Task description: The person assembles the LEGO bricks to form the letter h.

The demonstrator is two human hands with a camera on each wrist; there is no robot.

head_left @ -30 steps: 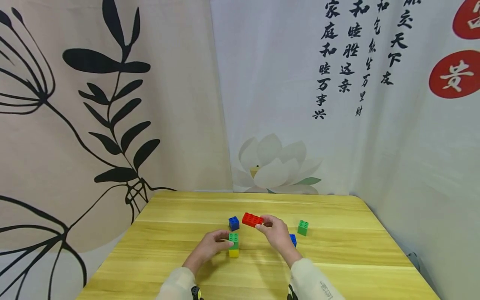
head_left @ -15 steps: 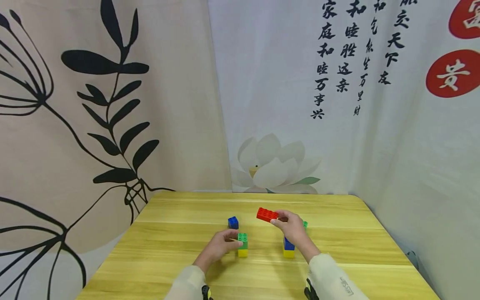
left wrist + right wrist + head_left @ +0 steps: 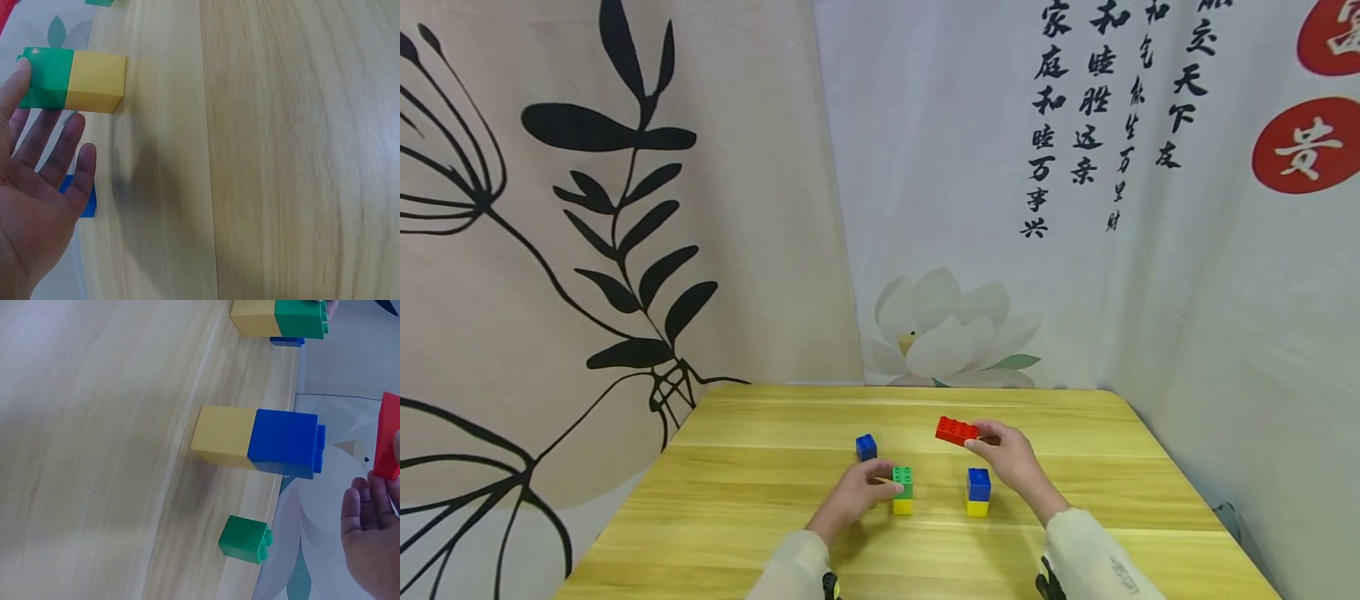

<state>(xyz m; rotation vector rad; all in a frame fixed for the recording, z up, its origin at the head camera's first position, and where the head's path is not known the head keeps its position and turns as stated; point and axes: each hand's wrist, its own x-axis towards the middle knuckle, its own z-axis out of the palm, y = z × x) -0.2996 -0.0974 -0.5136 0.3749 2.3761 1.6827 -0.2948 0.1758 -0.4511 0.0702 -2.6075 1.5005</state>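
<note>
My left hand (image 3: 856,493) pinches a green toy building block (image 3: 903,479) that sits on a yellow block (image 3: 902,507), thumb on the near side and fingers behind. In the left wrist view the thumb lies on the green block (image 3: 50,78) while the other fingers are spread loosely. My right hand (image 3: 1017,463) pinches one end of a long red building block (image 3: 953,430), raised over the table, studs up. Between the hands stands a second stack, a blue block (image 3: 978,483) on a yellow block (image 3: 977,508), upright and untouched.
A single blue block (image 3: 866,447) lies on the wooden table (image 3: 760,467) just beyond my left hand. A loose green block (image 3: 244,539), hidden behind my right hand in the head view, rests past the blue-and-yellow stack. A printed curtain (image 3: 775,208) hangs behind the table.
My left hand has moved right with the green-and-yellow stack. My right hand has carried the red block rightward, uncovering the blue-and-yellow stack and covering the loose green block.
</note>
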